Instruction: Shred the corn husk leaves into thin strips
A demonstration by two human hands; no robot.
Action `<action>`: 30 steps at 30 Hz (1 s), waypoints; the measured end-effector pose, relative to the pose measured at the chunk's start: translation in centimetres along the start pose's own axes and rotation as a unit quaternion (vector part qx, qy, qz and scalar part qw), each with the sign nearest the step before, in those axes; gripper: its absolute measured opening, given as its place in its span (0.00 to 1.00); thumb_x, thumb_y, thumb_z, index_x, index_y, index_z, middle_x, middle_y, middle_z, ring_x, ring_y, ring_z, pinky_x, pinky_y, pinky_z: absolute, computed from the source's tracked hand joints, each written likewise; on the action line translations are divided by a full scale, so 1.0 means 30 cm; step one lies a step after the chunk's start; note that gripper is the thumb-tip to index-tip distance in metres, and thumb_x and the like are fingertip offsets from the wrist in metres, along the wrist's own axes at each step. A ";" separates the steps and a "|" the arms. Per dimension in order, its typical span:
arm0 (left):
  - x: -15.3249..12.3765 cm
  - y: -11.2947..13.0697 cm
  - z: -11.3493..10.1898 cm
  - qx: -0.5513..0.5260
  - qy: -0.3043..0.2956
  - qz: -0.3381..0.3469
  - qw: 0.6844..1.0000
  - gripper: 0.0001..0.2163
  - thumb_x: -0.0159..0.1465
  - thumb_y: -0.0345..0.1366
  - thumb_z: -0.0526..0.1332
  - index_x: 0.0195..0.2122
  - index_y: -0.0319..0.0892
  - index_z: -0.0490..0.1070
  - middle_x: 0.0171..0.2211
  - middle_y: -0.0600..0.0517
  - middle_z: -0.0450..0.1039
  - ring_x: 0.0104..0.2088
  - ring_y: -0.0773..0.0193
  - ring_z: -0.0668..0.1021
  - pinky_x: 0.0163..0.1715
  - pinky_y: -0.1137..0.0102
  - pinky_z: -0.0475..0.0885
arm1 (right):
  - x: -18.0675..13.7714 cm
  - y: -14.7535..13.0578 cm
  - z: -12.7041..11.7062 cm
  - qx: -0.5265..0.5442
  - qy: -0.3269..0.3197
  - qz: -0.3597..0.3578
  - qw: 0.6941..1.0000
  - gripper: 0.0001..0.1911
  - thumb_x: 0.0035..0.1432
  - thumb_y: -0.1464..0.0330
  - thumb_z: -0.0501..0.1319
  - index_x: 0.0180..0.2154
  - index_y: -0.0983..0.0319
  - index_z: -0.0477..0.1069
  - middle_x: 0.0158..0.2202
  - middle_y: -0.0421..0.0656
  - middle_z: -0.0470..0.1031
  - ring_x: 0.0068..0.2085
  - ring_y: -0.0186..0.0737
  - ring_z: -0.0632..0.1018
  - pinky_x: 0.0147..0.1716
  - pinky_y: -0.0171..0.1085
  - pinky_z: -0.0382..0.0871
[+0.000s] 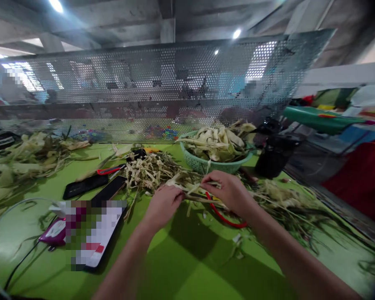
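My left hand (167, 204) is closed, fingertips pinching one end of a pale, fibrous plant strip (193, 190). Thumb and fingers of my right hand (223, 189) press together on the strip's other side. Both hands are low over the green table, just in front of a heap of short, dry-looking stalks with pale ends (151, 171). Behind my right hand stands a light green plastic basket (203, 163), filled with wide pale leaves or husks (220, 143). A curved red handle or loop (223, 218) lies below my right hand; its full shape is hidden.
Leafy waste (21, 162) is piled at left and stringy scraps (290, 204) at right. Phones (84, 186), a red cutter (109, 170), and a purple cabled pack (54, 231) lie left. A black container (273, 158) stands right; a perforated metal screen (137, 91) closes the back.
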State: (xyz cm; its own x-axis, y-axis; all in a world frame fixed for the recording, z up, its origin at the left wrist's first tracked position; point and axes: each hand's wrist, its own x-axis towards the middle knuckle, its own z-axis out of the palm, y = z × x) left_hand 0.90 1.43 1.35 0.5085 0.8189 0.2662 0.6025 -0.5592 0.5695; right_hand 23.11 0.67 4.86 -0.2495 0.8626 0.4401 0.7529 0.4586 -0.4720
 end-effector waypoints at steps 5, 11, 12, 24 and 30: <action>-0.008 0.024 0.011 0.026 -0.055 0.007 0.998 0.10 0.64 0.36 0.52 0.33 0.43 0.72 0.33 0.49 0.74 0.35 0.61 0.73 0.34 0.70 0.61 | -0.007 -0.018 0.003 -0.049 0.029 -0.047 0.997 0.05 0.58 0.66 0.61 0.31 0.59 0.74 0.31 0.41 0.76 0.36 0.40 0.75 0.35 0.35 0.62; -0.018 0.020 0.052 -0.030 -0.051 -0.084 0.995 0.10 0.64 0.40 0.52 0.28 0.43 0.67 0.23 0.53 0.67 0.23 0.67 0.65 0.25 0.70 0.52 | -0.022 -0.060 0.013 -0.069 0.076 -0.093 0.990 0.06 0.61 0.67 0.59 0.39 0.57 0.74 0.38 0.43 0.78 0.41 0.43 0.75 0.44 0.40 0.62; -0.014 0.014 0.055 -0.066 -0.031 -0.110 0.991 0.11 0.64 0.41 0.52 0.28 0.43 0.65 0.23 0.53 0.66 0.23 0.67 0.64 0.25 0.70 0.51 | -0.020 -0.060 0.008 -0.048 0.105 -0.087 0.989 0.09 0.61 0.67 0.59 0.43 0.56 0.73 0.42 0.44 0.77 0.44 0.43 0.75 0.45 0.41 0.63; 0.003 0.057 0.072 -0.488 0.091 -0.150 0.855 0.10 0.63 0.42 0.56 0.31 0.40 0.65 0.24 0.54 0.67 0.25 0.70 0.68 0.28 0.75 0.61 | -0.007 -0.033 0.056 0.266 0.101 0.140 0.948 0.14 0.54 0.57 0.62 0.32 0.62 0.72 0.27 0.40 0.72 0.29 0.37 0.70 0.28 0.34 0.62; -0.009 0.093 0.092 -0.506 -0.001 -0.136 0.852 0.11 0.62 0.43 0.57 0.37 0.40 0.68 0.25 0.52 0.72 0.27 0.67 0.72 0.32 0.73 0.65 | -0.013 -0.060 0.074 0.321 0.086 0.160 0.929 0.11 0.53 0.61 0.62 0.31 0.63 0.72 0.29 0.41 0.74 0.32 0.38 0.72 0.33 0.35 0.64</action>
State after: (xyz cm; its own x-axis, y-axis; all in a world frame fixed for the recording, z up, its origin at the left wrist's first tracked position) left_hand 4.13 -0.71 0.72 0.4371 0.8993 0.0168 -0.1403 0.0498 0.9889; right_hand 20.49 -0.02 3.84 0.0675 0.9552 0.2883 0.2393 0.2650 -0.9341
